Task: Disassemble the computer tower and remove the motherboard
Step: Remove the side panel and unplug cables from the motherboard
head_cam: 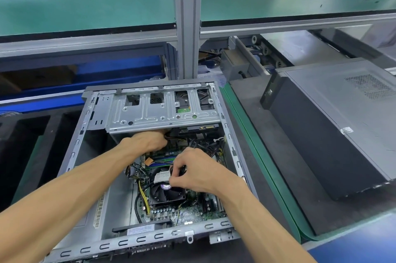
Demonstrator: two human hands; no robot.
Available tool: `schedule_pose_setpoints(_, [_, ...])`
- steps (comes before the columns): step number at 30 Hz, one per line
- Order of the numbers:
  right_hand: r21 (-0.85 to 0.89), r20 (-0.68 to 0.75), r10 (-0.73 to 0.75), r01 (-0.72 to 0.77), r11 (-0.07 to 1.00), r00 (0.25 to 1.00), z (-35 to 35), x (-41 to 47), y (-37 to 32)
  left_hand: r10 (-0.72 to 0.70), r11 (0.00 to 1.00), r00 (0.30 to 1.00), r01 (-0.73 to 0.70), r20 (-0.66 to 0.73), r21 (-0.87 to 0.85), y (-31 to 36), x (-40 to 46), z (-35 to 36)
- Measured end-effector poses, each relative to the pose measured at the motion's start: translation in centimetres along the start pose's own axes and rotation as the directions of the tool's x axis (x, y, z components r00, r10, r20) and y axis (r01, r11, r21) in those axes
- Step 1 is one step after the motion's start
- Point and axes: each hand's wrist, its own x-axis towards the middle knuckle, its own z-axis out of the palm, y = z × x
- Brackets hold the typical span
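The open computer tower (72,155) lies on its side before me, side panel off. Its green motherboard (192,213) sits in the case floor with a black CPU fan (167,195) on it. A silver drive cage (158,110) spans the far end. My left hand (147,141) reaches under the cage's edge and grips a bundle of cables (177,139) there; its fingers are partly hidden. Just above the fan, my right hand (192,169) pinches a white labelled connector (161,177). Black and yellow wires (142,196) run along the board's left side.
A second, closed grey computer tower (334,125) lies to the right on a dark mat. Green-edged matting (263,166) runs between the two. An aluminium post (187,26) and green shelves (85,5) stand behind. Dark foam trays (25,144) sit at left.
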Motion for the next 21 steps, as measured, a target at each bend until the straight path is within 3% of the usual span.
schedule_pose_setpoints(8, [-0.037, -0.005, 0.000, 0.000, 0.999, 1.000, -0.1, 0.0, 0.0, 0.000, 1.000, 1.000, 0.000, 0.025, -0.016, -0.3, 0.8, 0.4])
schedule_pose_setpoints(11, [-0.189, -0.018, -0.037, 0.033, 0.981, 0.999, -0.5, 0.0, -0.5, 0.016, 1.000, 1.000, -0.016, -0.003, 0.009, -0.6, 0.7, 0.5])
schedule_pose_setpoints(13, [-0.315, -0.110, -0.098, 0.059, 0.947, 0.989, -1.1, -0.3, -1.1, 0.058, 0.996, 0.998, -0.057, -0.026, 0.064, -0.9, 0.4, 0.5])
schedule_pose_setpoints(15, [-0.303, -0.322, -0.186, 0.085, 0.949, 0.928, -2.0, -0.8, -1.1, 0.106, 0.984, 0.994, -0.106, 0.007, 0.145, -1.4, -0.3, 0.6])
schedule_pose_setpoints(17, [-0.252, -0.609, -0.209, 0.064, 0.966, 0.765, -3.5, -1.3, -0.6, 0.145, 0.964, 0.989, -0.144, 0.013, 0.225, -2.1, -1.4, 1.1])
schedule_pose_setpoints(19, [-0.198, -0.789, -0.141, -0.031, 0.980, 0.598, -5.2, -1.2, 0.3, 0.207, 0.934, 0.974, -0.169, -0.093, 0.315, -2.2, -2.6, 1.4])
schedule_pose_setpoints(20, [-0.156, -0.808, -0.064, -0.108, 0.982, 0.586, -5.8, -0.9, 0.7, 0.243, 0.922, 0.957, -0.176, -0.160, 0.345, -2.0, -3.0, 1.5])
schedule_pose_setpoints(21, [-0.109, -0.782, 0.044, -0.205, 0.973, 0.622, -6.1, -0.4, 1.0, 0.268, 0.918, 0.940, -0.182, -0.212, 0.353, -1.6, -3.3, 1.6])
